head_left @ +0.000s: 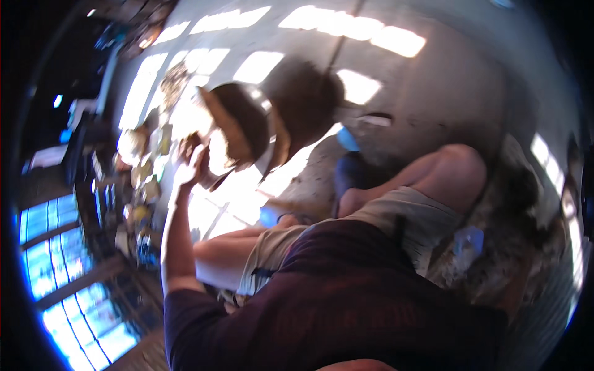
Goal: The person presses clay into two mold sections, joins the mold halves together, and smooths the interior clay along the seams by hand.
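My left hand [197,163] is raised on the left side, close to the pale edge of a dark, curved, hollow-looking piece with a tan rim [242,120]. Glare and motion blur smear its fingers, so I cannot tell whether they touch or grip that edge. Just right of it is a second dark curved shape with a tan edge [291,114]; whether the two are one object is unclear. My right forearm [516,290] reaches into deep shadow at the right, beside a rough, dark, mottled heap [523,191]. My right hand cannot be made out there.
My bent legs [455,167] rest on a grey floor [433,93] striped with bright sunlight. A clear bluish plastic-looking item [468,241] lies by my right thigh. Assorted clutter [139,210] lines the left side, near bright windows [80,309]. A small flat pale piece [376,120] lies ahead.
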Available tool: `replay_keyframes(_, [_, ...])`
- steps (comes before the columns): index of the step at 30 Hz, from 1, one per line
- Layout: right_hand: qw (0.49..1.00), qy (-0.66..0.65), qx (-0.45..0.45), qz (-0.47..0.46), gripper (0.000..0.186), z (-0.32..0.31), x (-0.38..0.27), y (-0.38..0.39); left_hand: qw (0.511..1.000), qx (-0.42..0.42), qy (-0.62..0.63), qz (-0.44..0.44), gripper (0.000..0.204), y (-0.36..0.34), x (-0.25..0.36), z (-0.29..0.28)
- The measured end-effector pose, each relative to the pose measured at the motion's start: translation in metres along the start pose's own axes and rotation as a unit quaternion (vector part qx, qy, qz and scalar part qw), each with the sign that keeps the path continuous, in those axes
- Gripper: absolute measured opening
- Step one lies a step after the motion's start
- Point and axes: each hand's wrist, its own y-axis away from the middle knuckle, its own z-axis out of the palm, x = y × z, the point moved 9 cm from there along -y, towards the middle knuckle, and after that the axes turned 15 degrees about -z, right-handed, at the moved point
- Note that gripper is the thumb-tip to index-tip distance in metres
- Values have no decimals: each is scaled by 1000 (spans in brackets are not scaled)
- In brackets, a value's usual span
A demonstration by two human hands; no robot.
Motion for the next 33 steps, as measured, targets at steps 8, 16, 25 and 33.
replay_keyframes(8, [983, -42, 58, -169, 51, 0, -23, -33, 994, 17, 42, -98, 67, -8, 19, 12])
replay_keyframes(16, [809, -253, 307, -433, 51, -214, -320, -41, 983, 58, 60, -161, 62, 8, 34, 0])
replay_keyframes(25, [374, -666, 184, -619, 34, -487, -664, 357, 697, -242, 658, -154, 77, 40, 182, -36])
replay_keyframes(33, [476, -335, 72, -810, 57, -436, -799, 431, 856, 85, 454, -233, 57, 16, 32, -48])
